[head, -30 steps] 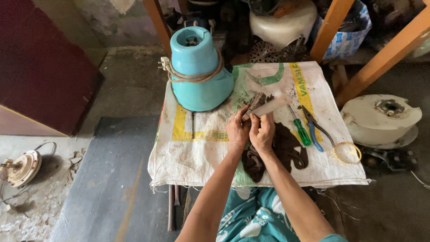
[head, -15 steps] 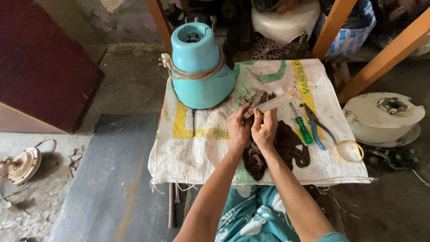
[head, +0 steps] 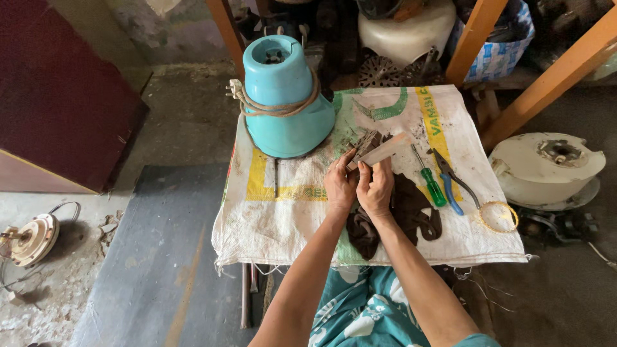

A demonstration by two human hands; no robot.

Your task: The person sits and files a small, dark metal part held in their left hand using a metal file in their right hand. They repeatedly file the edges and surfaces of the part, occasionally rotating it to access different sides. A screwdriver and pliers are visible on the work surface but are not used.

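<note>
Over a white woven sack [head: 276, 218] spread on a small table, my left hand [head: 339, 186] and my right hand [head: 376, 187] meet side by side. Both grip a thin pale strip [head: 385, 150] that juts up and to the right, and a small dark grimy part [head: 367, 141] sits at my left fingertips. Beneath my wrists is a dark brown rag [head: 411, 212]. At the sack's far left stands a turquoise mixer base [head: 286, 106] with its cord wound around it.
A green-handled screwdriver [head: 432, 183], blue-handled pliers [head: 450, 183] and a yellow wire ring [head: 498, 216] lie right of my hands. A white round housing [head: 546, 167] sits on the floor at right, wooden beams [head: 546, 80] behind, a small motor part [head: 32, 239] far left.
My hands stay together over the rag, working the strip and dark part with small finger shifts. The view has drifted only slightly.
</note>
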